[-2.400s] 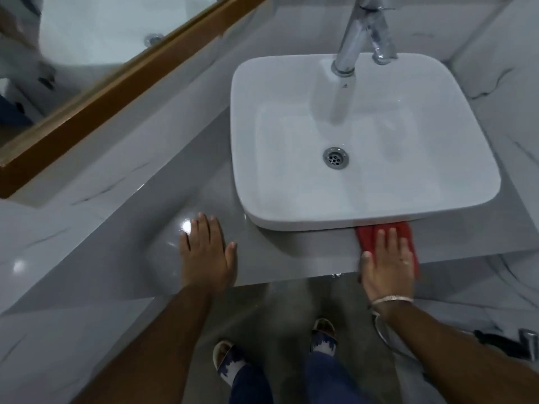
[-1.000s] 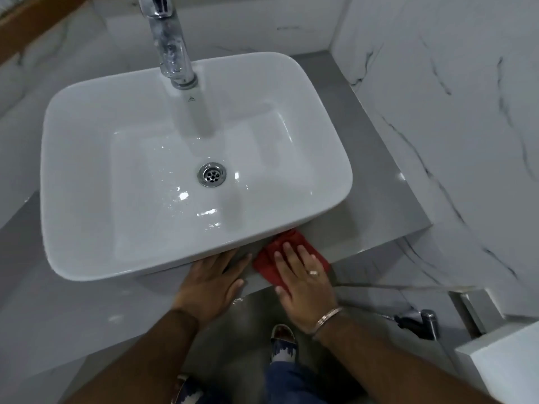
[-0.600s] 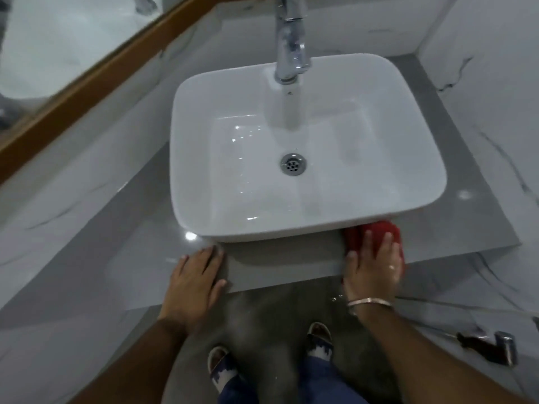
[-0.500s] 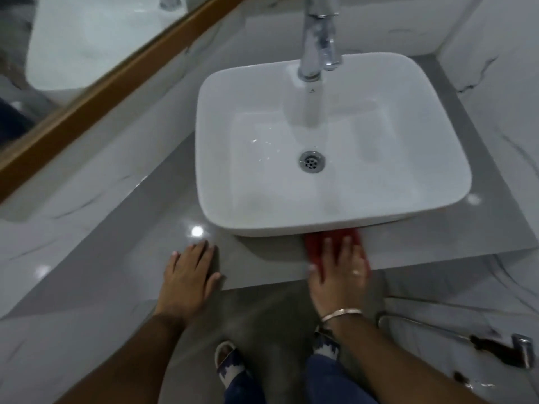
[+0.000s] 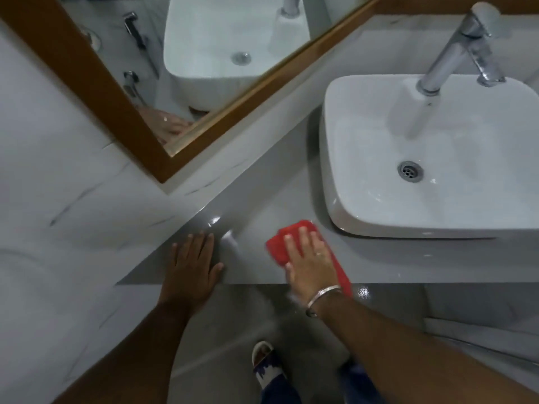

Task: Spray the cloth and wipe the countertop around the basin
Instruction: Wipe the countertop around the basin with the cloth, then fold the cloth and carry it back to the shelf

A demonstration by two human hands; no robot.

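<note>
My right hand (image 5: 310, 263) lies flat, fingers spread, pressing one red cloth (image 5: 280, 243) onto the grey counter (image 5: 256, 199) just left of the single white basin (image 5: 437, 158). My left hand (image 5: 192, 266) rests open, palm down, nearby on the counter.

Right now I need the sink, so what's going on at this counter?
A person is wiping the grey countertop. The right hand presses flat on a red cloth, which lies on the counter just off the front left corner of the white basin. The left hand rests palm down on the counter's front edge, apart from the cloth, apparently as a brace. No water shows at the faucet, and no spray bottle is in view.
</note>
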